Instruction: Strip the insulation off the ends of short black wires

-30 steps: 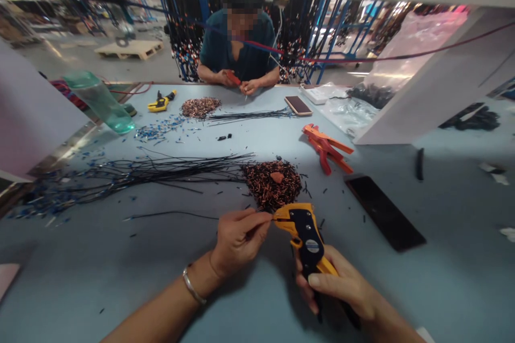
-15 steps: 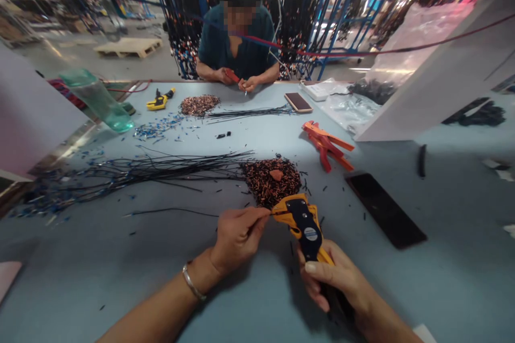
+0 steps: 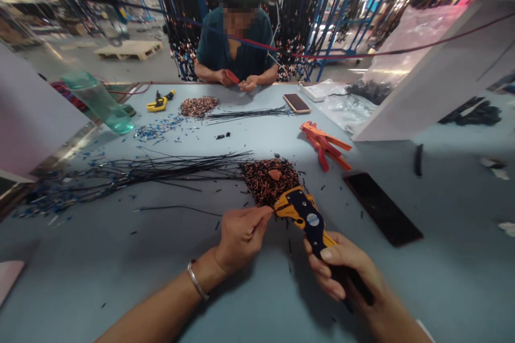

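Between the fingertips of my left hand is pinched a thin black wire. Its long end trails left over the table, and its short end reaches the jaws of a yellow and dark-blue wire stripper. My right hand is wrapped around the stripper's handles. Just beyond the tool's head lies a heap of short black and copper-coloured offcuts. A bundle of long black wires runs left from that heap, with blue ends at the far left.
Right of the heap lie red-orange pliers and a black phone. Across the table a co-worker holds a red tool. A green bottle, a yellow tool and a second phone lie further back.
The wire stripper has tilted and shifted slightly right and up, its head nearer the offcut heap. My left hand, still pinching the wire, has moved a little right.
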`<state>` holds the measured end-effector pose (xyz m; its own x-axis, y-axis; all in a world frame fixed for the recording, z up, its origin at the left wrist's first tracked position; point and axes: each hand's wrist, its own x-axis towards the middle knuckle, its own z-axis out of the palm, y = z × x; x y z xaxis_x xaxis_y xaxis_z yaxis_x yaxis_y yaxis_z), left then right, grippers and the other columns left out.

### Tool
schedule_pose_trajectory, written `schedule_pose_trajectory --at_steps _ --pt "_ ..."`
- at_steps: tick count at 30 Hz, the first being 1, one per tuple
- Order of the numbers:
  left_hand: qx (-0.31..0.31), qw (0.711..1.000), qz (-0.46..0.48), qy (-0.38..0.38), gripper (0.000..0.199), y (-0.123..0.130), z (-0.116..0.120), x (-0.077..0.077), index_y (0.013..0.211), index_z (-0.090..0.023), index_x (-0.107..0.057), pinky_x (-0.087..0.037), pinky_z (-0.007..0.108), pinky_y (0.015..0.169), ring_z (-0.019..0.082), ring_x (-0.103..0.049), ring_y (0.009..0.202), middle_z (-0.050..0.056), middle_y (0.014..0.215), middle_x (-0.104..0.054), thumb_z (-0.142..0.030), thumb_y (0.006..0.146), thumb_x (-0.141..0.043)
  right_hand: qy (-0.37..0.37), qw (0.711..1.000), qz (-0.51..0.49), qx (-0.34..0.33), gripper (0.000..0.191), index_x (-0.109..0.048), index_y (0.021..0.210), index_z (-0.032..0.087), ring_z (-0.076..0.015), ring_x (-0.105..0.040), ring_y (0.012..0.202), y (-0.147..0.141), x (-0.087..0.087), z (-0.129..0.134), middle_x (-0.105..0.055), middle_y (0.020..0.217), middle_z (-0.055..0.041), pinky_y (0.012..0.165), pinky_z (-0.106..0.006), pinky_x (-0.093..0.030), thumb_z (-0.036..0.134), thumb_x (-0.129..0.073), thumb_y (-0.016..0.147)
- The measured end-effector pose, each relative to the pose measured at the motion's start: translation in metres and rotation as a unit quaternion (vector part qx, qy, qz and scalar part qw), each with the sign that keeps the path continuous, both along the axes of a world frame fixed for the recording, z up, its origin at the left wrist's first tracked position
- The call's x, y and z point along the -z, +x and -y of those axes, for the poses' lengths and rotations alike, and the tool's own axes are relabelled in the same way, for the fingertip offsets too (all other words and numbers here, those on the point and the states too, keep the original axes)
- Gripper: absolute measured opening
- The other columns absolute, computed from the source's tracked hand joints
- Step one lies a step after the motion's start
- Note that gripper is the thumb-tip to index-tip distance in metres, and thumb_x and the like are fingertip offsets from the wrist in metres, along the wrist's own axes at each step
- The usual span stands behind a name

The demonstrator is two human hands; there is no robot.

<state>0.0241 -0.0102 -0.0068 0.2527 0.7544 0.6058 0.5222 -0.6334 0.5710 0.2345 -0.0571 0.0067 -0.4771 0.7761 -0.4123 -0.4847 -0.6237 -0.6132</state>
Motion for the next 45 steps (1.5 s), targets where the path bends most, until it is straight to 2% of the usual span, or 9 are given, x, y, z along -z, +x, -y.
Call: schedule_pose_trajectory --at_steps 7,9,12,13,17,19,33,43,45 --pt "0.008 1.0 -0.021 -0.008 0.022 -0.004 0.003 0.003 0.082 -0.016 -0.07 -0.044 0.018 0.052 0.01 -0.061 0.05 0.003 0.062 -0.071 -0.018 0.091 -0.05 0.01 1.0 0.014 -0.026 0.027 -0.067 0.08 0.01 -0.0068 -0.044 0.03 0.015 0.0 -0.004 -0.056 0.053 0.0005 0.029 -0.018 -0.033 0.031 -0.071 0.063" --pt "-0.022 1.0 -0.017 -0.015 0.023 -0.009 0.002 0.003 0.081 -0.016 -0.07 -0.045 0.017 0.053 0.01 -0.062 0.051 0.003 0.064 -0.071 -0.019 0.092 -0.049 0.014 0.999 0.025 0.021 0.024 -0.067 0.082 0.013 -0.0074 -0.043 0.033 0.03 -0.005 -0.007 -0.054 0.055 0.0013 0.033 -0.02 -0.036 0.029 -0.069 0.064" --pt "-0.087 0.996 0.008 -0.034 0.021 -0.01 0.0 0.002 0.087 -0.016 -0.069 -0.046 0.016 0.055 0.01 -0.064 0.054 0.002 0.066 -0.073 -0.018 0.091 -0.049 0.052 0.977 0.035 0.204 0.016 -0.066 0.082 0.019 -0.0074 -0.042 0.039 0.048 -0.014 -0.011 -0.049 0.055 0.0043 0.041 -0.021 -0.04 0.025 -0.068 0.067" --pt "-0.08 0.996 0.013 -0.036 0.02 -0.009 -0.001 0.002 0.087 -0.016 -0.069 -0.046 0.016 0.055 0.01 -0.065 0.055 0.002 0.067 -0.073 -0.019 0.091 -0.05 0.057 0.975 0.044 0.208 0.016 -0.066 0.083 0.019 -0.0084 -0.045 0.04 0.049 -0.016 -0.011 -0.05 0.056 0.0037 0.043 -0.022 -0.04 0.026 -0.068 0.068" --pt "-0.044 0.998 0.018 -0.039 0.02 0.001 -0.002 0.004 0.083 -0.016 -0.07 -0.045 0.016 0.052 0.009 -0.062 0.05 0.001 0.064 -0.072 -0.021 0.091 -0.051 0.075 0.995 0.063 0.0 0.031 -0.064 0.093 0.014 -0.0172 -0.061 0.053 0.028 -0.015 -0.005 -0.063 0.069 -0.0043 0.052 -0.029 -0.045 0.033 -0.07 0.069" --pt "-0.057 0.997 0.013 -0.047 0.02 0.002 -0.002 0.004 0.084 -0.016 -0.069 -0.044 0.016 0.051 0.009 -0.061 0.049 0.0 0.062 -0.071 -0.02 0.09 -0.051 0.093 0.993 0.056 -0.05 0.037 -0.063 0.098 0.012 -0.0211 -0.065 0.063 0.015 -0.01 -0.002 -0.066 0.078 -0.0076 0.06 -0.032 -0.048 0.032 -0.071 0.068" --pt "-0.041 0.994 0.04 -0.096 0.017 -0.001 0.001 0.002 0.081 -0.014 -0.068 -0.038 0.016 0.047 0.007 -0.05 0.045 -0.002 0.055 -0.062 -0.019 0.088 -0.053 0.126 0.987 0.048 -0.09 0.044 -0.06 0.107 0.014 -0.0208 -0.066 0.074 0.002 0.005 0.002 -0.068 0.089 -0.0083 0.069 -0.032 -0.048 0.033 -0.072 0.069" --pt "-0.056 0.994 0.044 -0.08 0.017 -0.002 0.003 -0.002 0.074 -0.015 -0.067 -0.036 0.015 0.045 0.006 -0.047 0.042 -0.003 0.051 -0.059 -0.019 0.085 -0.054 0.196 0.963 0.165 -0.088 0.049 -0.059 0.107 0.015 -0.0213 -0.062 0.075 0.004 -0.004 0.001 -0.065 0.09 -0.0082 0.067 -0.033 -0.048 0.049 -0.069 0.074" --pt "-0.067 0.995 0.052 -0.061 0.016 -0.003 0.003 -0.002 0.076 -0.015 -0.068 -0.036 0.015 0.044 0.006 -0.046 0.042 -0.004 0.051 -0.059 -0.019 0.085 -0.055 0.233 0.934 0.263 -0.058 0.042 -0.061 0.101 0.016 -0.0225 -0.061 0.074 0.01 -0.009 0.001 -0.065 0.087 -0.0077 0.068 -0.035 -0.048 0.051 -0.065 0.077"
